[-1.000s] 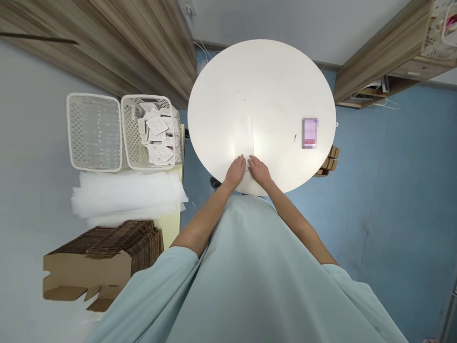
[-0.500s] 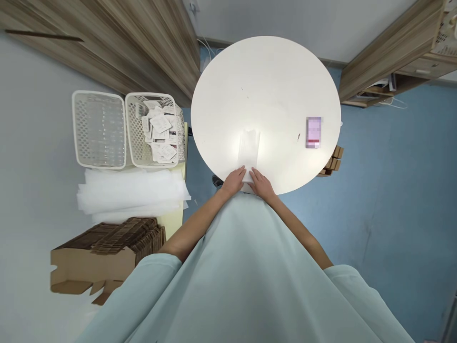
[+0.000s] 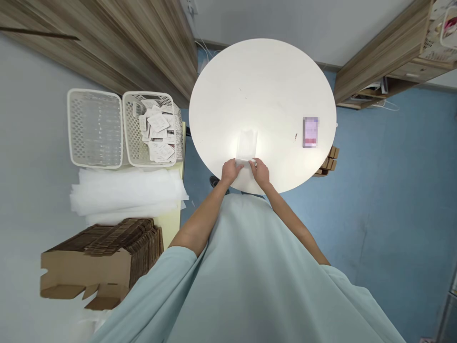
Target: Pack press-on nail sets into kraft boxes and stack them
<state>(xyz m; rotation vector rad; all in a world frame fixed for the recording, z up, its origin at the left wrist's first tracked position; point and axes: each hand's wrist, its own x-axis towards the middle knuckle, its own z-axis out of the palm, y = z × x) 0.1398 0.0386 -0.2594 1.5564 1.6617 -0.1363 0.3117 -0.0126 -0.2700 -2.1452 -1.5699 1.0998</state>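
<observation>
A translucent white sheet (image 3: pixel 247 144) is lying toward seven o'clock on the round white table (image 3: pixel 271 76), its long axis running between six and twelve o'clock and its loose end pointing to twelve. It is looking thin and pale, with a thicker folded or rolled band (image 3: pixel 245 163) crossing its six-o'clock end. The left hand (image 3: pixel 229 172) is pinching that band's nine-o'clock end between thumb and curled fingers, the right hand (image 3: pixel 261 173) its three-o'clock end.

1 head-worn camera looks forward and down over the table (image 3: pixel 274 90).
</observation>
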